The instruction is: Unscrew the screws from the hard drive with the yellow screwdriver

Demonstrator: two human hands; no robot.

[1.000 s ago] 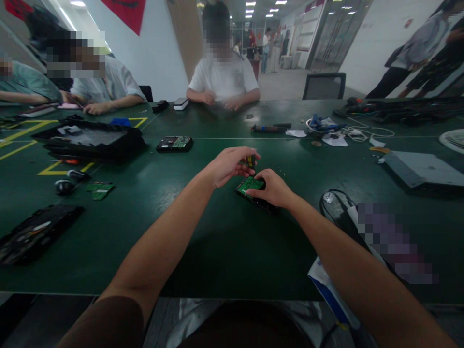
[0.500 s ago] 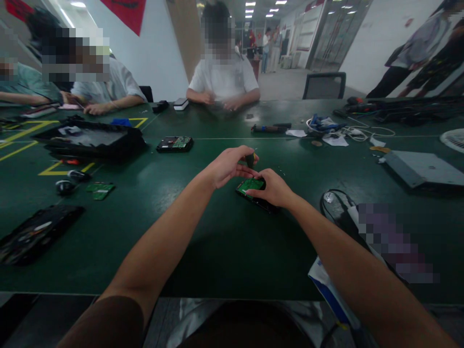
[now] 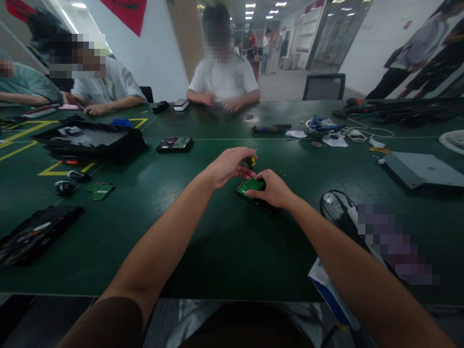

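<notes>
A small black device with a green circuit board [image 3: 250,185] lies on the dark green table [image 3: 224,241] in front of me. My right hand [image 3: 273,189] rests on it, fingers curled around its right side. My left hand [image 3: 229,165] hovers just above and left of the board, pinched around the black and yellow handle of a small screwdriver [image 3: 251,161] that points down at the board.
Another black device with a green board [image 3: 174,143] lies further back. A black tray [image 3: 89,139], loose green boards [image 3: 99,189] and a black part [image 3: 36,233] sit at left. A grey case [image 3: 420,169], cables [image 3: 348,130] and a fan [image 3: 453,140] lie at right. People sit across the table.
My left hand's fingers have shifted slightly on the screwdriver handle, as if turning it. My right hand and the board have stayed where they were.
</notes>
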